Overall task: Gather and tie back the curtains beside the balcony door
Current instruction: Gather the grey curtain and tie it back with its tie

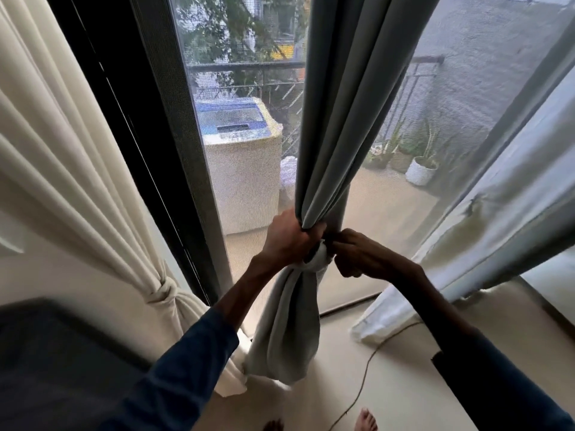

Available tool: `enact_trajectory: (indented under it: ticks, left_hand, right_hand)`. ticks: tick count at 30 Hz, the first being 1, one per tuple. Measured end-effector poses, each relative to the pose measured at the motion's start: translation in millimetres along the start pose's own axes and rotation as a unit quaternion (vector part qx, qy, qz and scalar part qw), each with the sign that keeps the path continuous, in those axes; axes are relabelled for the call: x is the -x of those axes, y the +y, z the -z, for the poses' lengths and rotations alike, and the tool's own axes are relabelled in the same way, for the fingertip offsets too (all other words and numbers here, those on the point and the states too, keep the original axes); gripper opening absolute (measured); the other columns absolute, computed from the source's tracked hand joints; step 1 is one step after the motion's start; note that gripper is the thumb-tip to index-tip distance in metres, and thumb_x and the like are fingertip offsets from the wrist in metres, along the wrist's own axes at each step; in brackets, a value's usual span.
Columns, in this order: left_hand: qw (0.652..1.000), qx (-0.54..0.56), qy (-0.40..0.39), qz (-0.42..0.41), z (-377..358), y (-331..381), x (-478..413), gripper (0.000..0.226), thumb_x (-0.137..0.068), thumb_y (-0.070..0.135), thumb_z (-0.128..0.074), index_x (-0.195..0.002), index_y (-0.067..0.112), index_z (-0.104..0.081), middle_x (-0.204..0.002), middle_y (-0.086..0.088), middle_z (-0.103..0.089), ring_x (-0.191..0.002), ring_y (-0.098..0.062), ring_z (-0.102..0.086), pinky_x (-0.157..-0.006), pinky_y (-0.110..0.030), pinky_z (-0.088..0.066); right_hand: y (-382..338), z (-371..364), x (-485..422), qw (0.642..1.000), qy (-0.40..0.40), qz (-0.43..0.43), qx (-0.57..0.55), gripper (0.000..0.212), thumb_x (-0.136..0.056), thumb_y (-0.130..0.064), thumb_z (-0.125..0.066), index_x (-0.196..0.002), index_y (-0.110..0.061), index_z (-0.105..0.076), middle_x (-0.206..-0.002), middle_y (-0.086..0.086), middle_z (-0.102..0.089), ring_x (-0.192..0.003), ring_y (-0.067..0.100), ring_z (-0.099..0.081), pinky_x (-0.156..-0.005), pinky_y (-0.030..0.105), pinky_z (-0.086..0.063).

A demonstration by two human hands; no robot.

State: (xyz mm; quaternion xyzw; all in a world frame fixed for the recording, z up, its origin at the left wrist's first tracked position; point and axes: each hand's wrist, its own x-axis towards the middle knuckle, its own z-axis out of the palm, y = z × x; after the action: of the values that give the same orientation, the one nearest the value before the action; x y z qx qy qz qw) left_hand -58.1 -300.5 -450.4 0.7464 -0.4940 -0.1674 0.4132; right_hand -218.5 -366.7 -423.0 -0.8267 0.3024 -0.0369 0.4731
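The grey curtain [329, 135] hangs just right of the dark door frame [133, 144]. Its long axis runs top to bottom, its folds narrow to a tight neck, and its loose tail points at the floor. Our left hand [287, 241] curls its fingers round that neck. Our right hand [357, 256] pinches a wrapped fold of the same cloth beside it. Left of the frame hangs a knotted cream curtain [77, 169]. Farther right of the frame a sheer curtain [485, 231] slants, and a cord [365, 371] crosses the floor. Beyond the frame stands a washing machine [239, 141].
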Motion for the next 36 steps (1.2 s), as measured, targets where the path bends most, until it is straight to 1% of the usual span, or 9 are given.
enact_trajectory:
  ticks: [3,5,7,12,20,24,27,31,36]
  left_hand:
    - [1.0,0.004,0.005,0.002,-0.4,-1.6,-2.5,0.03,-0.074,0.044,-0.053,-0.058,0.022,-0.04,-0.061,-0.006,-0.055,-0.064,-0.033,-0.06,-0.054,-0.034,-0.041]
    - [1.0,0.01,0.015,0.009,0.6,-3.6,-6.1,0.033,-0.078,0.041,-0.054,-0.058,0.019,-0.041,-0.061,-0.008,-0.056,-0.06,-0.031,-0.057,-0.054,-0.035,-0.041]
    - [0.999,0.012,0.022,0.025,2.8,-4.8,-11.2,0.035,-0.078,0.043,-0.052,-0.057,0.019,-0.038,-0.06,-0.006,-0.053,-0.059,-0.028,-0.053,-0.055,-0.031,-0.035]
    - [0.998,0.028,0.024,0.05,4.1,-3.3,-15.4,0.036,-0.072,0.051,-0.048,-0.062,0.016,-0.046,-0.065,-0.009,-0.057,-0.066,-0.033,-0.059,-0.054,-0.03,-0.038]
    - [0.996,0.053,0.065,0.036,-5.2,2.0,-10.8,0.045,-0.075,0.049,-0.052,-0.079,0.005,-0.058,-0.076,-0.016,-0.065,-0.074,-0.038,-0.062,-0.067,-0.045,-0.053]
    - [0.995,0.075,0.057,0.039,-4.5,3.9,-8.9,0.048,-0.075,0.047,-0.053,-0.078,0.0,-0.058,-0.074,-0.019,-0.065,-0.072,-0.039,-0.062,-0.067,-0.047,-0.053]
    - [0.995,0.074,0.049,0.044,-3.0,4.4,-8.1,0.044,-0.074,0.048,-0.052,-0.076,0.004,-0.057,-0.073,-0.015,-0.064,-0.072,-0.036,-0.061,-0.067,-0.045,-0.052]
    - [0.996,0.072,0.031,0.046,-2.3,2.4,-8.9,0.047,-0.073,0.051,-0.052,-0.08,0.006,-0.06,-0.078,-0.016,-0.066,-0.076,-0.037,-0.063,-0.07,-0.047,-0.054]
    - [1.0,-0.009,-0.02,0.022,0.5,5.4,-11.0,0.051,-0.075,0.051,-0.048,-0.088,0.005,-0.065,-0.084,-0.013,-0.067,-0.077,-0.031,-0.062,-0.068,-0.038,-0.049]
  right_hand:
    - [1.6,-3.1,-2.1,0.995,0.025,0.004,0.098,0.041,-0.096,-0.021,-0.041,-0.058,-0.025,-0.056,-0.051,0.001,-0.063,-0.046,0.02,-0.055,-0.054,0.033,-0.047]
    - [8.1,-11.0,-3.6,0.952,0.126,0.034,0.277,0.038,-0.087,-0.042,-0.037,-0.073,-0.023,-0.066,-0.068,0.0,-0.07,-0.061,0.02,-0.065,-0.063,0.036,-0.053]
    - [13.1,-20.2,-1.1,0.92,0.267,0.077,0.278,0.028,-0.088,-0.043,-0.05,-0.097,-0.029,-0.072,-0.081,-0.007,-0.071,-0.069,0.014,-0.067,-0.064,0.033,-0.053]
    - [36.9,-47.1,-2.4,0.914,0.392,0.061,-0.087,0.027,-0.082,-0.013,-0.081,-0.105,-0.017,-0.068,-0.09,0.0,-0.074,-0.075,0.008,-0.072,-0.059,0.026,-0.059]
    - [40.9,-71.7,0.8,0.805,0.167,-0.034,-0.568,0.033,-0.093,-0.009,-0.064,-0.125,-0.005,-0.068,-0.121,0.012,-0.071,-0.113,0.023,-0.068,-0.1,0.036,-0.052]
    - [50.6,-75.7,-8.2,0.719,0.124,-0.074,-0.68,0.028,-0.077,-0.013,-0.075,-0.104,-0.005,-0.078,-0.109,0.01,-0.072,-0.097,0.019,-0.07,-0.085,0.028,-0.058]
    - [60.9,-77.7,-14.7,0.733,0.089,-0.061,-0.671,0.047,-0.065,-0.024,-0.089,-0.108,-0.007,-0.078,-0.107,0.01,-0.069,-0.098,0.018,-0.066,-0.087,0.027,-0.056]
    - [78.1,-77.7,-16.4,0.801,0.132,-0.032,-0.584,0.04,-0.087,-0.017,-0.072,-0.122,0.002,-0.067,-0.11,0.018,-0.066,-0.097,0.023,-0.061,-0.092,0.035,-0.049]
    - [119.5,-77.6,-10.9,0.816,0.21,-0.099,-0.53,0.02,-0.095,-0.007,-0.063,-0.11,0.0,-0.072,-0.08,0.005,-0.05,-0.062,0.008,-0.045,-0.054,0.019,-0.042]
